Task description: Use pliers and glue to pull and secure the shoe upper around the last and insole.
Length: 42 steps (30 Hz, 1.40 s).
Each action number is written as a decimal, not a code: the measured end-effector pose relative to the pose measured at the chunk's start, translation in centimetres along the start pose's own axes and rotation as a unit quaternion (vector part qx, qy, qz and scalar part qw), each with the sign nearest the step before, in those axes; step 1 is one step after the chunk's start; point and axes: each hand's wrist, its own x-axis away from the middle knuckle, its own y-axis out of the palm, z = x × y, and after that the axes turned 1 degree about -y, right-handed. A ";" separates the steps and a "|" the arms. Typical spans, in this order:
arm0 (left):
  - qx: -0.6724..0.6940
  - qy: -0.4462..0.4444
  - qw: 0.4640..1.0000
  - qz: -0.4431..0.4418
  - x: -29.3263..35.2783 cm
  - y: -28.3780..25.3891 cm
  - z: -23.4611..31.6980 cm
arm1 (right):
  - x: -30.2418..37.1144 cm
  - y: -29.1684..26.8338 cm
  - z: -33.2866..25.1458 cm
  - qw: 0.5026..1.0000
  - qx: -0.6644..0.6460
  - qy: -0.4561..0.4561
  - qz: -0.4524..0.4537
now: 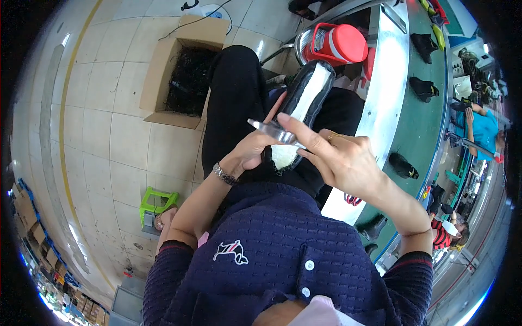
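A black shoe upper [311,89] lies across my lap with its white underside turned up and its edges folded inward. My left hand [255,148] is wrapped around the shoe's left side near the lower end, with a finger stretched along it. In my right hand [345,163] is a shiny metal hand tool [272,130], held over the lower part of the shoe. Its flat bright end points left, above my left hand. The fingers hide its grip, so its exact kind cannot be made out.
Left of my legs stands an open cardboard box [156,81] with black scraps inside. A red and white jug [348,43] stands ahead, beside a metal ledge [387,81]. Along the right runs a green conveyor [408,127] carrying several dark shoes. A green stool [157,200] sits at left.
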 end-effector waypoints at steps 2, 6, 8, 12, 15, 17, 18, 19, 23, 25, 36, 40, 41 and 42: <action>0.003 0.017 0.999 -0.044 0.1 -0.2 -0.1 | 0.0 1.5 1.3 0.997 0.012 0.057 -0.059; 0.179 0.010 0.973 -0.145 1.1 -1.7 -1.8 | 0.4 -0.6 1.1 0.974 0.056 0.139 -0.168; 0.250 -0.016 0.935 -0.250 1.1 -2.2 -2.3 | 2.1 -0.8 1.3 0.981 0.064 0.096 -0.156; 0.138 0.023 0.988 -0.059 1.0 -0.4 -2.4 | 2.9 1.3 -0.4 0.977 0.204 -0.022 -0.050; 0.082 0.063 0.994 -0.022 1.4 0.5 -2.2 | 3.1 1.4 -1.2 0.979 0.146 0.033 -0.141; 0.036 0.093 0.995 0.009 1.3 1.4 -2.3 | 3.2 1.8 -0.3 0.991 0.100 0.035 -0.082; -0.007 0.110 0.993 0.044 1.2 1.6 -2.7 | 3.3 1.5 -0.2 0.987 0.049 0.070 -0.137; -0.047 0.127 0.988 0.076 0.9 1.7 -3.0 | 3.1 0.8 -0.4 0.976 -0.001 0.108 -0.191; -0.117 0.205 0.967 0.100 0.9 0.5 -4.2 | 2.1 -2.9 -3.4 0.993 0.024 0.005 -0.117; -0.050 0.214 0.969 0.112 0.7 -0.2 -5.3 | 2.1 -1.1 -3.1 0.999 0.018 -0.050 -0.001; -0.175 -0.020 0.983 0.057 2.7 0.3 -4.2 | 2.8 4.2 -1.5 0.994 0.088 -0.037 -0.057; -0.180 0.059 0.979 0.070 2.8 -0.2 -5.7 | 3.6 2.8 -2.9 0.988 0.108 -0.061 -0.095; -0.207 -0.004 0.975 0.085 2.3 0.8 -4.3 | 3.9 3.3 -2.5 0.990 0.080 -0.116 -0.031; -0.177 0.010 0.981 0.083 2.1 0.6 -4.8 | 4.0 3.6 -2.2 0.991 0.049 -0.126 -0.025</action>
